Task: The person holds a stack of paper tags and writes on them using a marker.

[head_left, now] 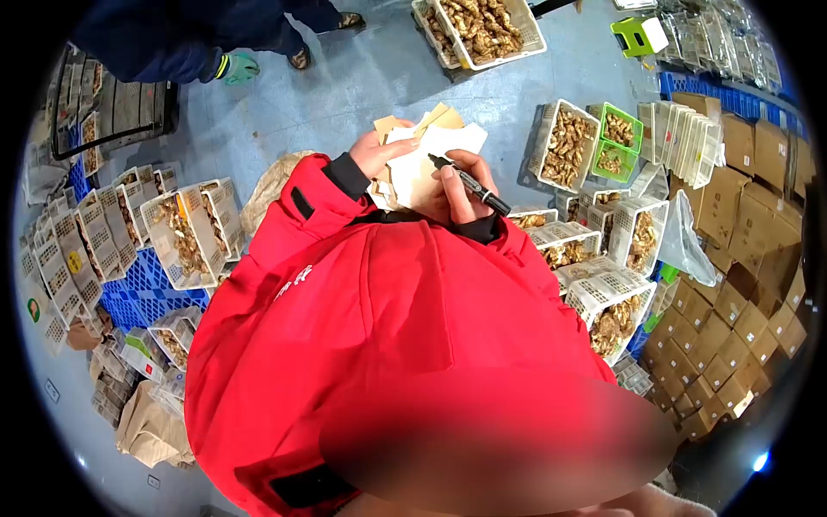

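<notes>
1. Two bare hands of the wearer: the left hand point(379, 159) is partly closed on a sheaf of papers point(418, 177), thumb flat on top; the right hand point(463, 189) is curled shut round one marker point(478, 190).
2. One marker, a black, glossy cylinder with pale lettering, slants over the sheaf, its narrow end towards the paper; I cannot tell whether it touches.
3. Several papers, too overlapped to count, white and tan, thin and square-edged, fanned in front of the red jacket point(405, 284).
4. Two green plastic baskets point(636, 136), beside one white plastic basket point(542, 145), all holding knobbly brown-and-cream pieces.
5. Two white baskets point(508, 58) ahead, edges overlapping, on the smooth, scuffed blue floor point(319, 99).
6. One co-worker's hand point(239, 68), in a green glove, well apart.
</notes>
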Demonstrator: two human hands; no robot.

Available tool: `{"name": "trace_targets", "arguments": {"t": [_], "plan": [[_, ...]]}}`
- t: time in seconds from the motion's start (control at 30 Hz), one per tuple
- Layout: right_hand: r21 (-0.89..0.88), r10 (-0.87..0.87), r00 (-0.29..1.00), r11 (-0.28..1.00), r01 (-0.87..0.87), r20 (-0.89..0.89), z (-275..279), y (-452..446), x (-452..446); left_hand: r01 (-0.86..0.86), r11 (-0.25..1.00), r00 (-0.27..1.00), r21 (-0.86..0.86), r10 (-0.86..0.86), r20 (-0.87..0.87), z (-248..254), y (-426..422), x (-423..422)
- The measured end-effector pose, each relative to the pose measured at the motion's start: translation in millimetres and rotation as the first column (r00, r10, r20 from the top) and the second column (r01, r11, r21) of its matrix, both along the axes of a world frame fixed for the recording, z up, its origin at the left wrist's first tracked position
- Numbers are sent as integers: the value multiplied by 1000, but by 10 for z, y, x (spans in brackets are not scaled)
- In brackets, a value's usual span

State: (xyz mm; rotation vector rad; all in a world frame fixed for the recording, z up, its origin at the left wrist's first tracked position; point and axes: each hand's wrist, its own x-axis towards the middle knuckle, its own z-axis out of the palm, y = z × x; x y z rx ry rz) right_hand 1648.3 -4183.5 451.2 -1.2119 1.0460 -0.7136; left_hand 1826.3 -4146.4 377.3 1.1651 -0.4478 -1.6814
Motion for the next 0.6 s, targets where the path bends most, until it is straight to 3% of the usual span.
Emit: {"name": "trace_targets", "arguments": {"t": [0.03, 0.1, 0.17, 0.2, 0.27, 0.37, 0.47, 0.5, 0.6], "plan": [[33, 108, 993, 994, -106, -55, 75, -30, -53, -22, 1000, 999, 17, 22, -43, 18, 7, -19], [-282, 168, 970, 935, -214, -177, 42, -31, -102, -29, 999, 1000, -31, 29, -10, 22, 1, -41], [-231, 130, 987, 961, -150, -99, 104, -44, -100, -9, 998, 999, -57, 12, 47, 127, -26, -33], [-129, 131, 983, 981, -148, -132, 167, -40, -113, -12, 1000, 999, 18, 11, 46, 187, -38, -36], [66, 119, 990, 991, -114, -78, 128, -30, -111, -31, 999, 999, -11, 31, 23, 116, -30, -42], [114, 16, 999, 993, -20, 32, 109, -30, -39, 25, 998, 999, -58, -22, 50, 69, -46, -9], [80, -8, 990, 997, -3, 141, 68, -32, -7, 27, 998, 999, -49, -26, 23, 46, -56, -8], [96, -38, 988, 995, 24, 149, 71, -27, -4, -3, 999, 1000, 43, 2, 21, 92, -59, -22], [-91, 3, 1000, 996, -2, 19, -104, -72, -86, 5, 1000, 997, 25, -7, 73, 18, -52, 0]]}}
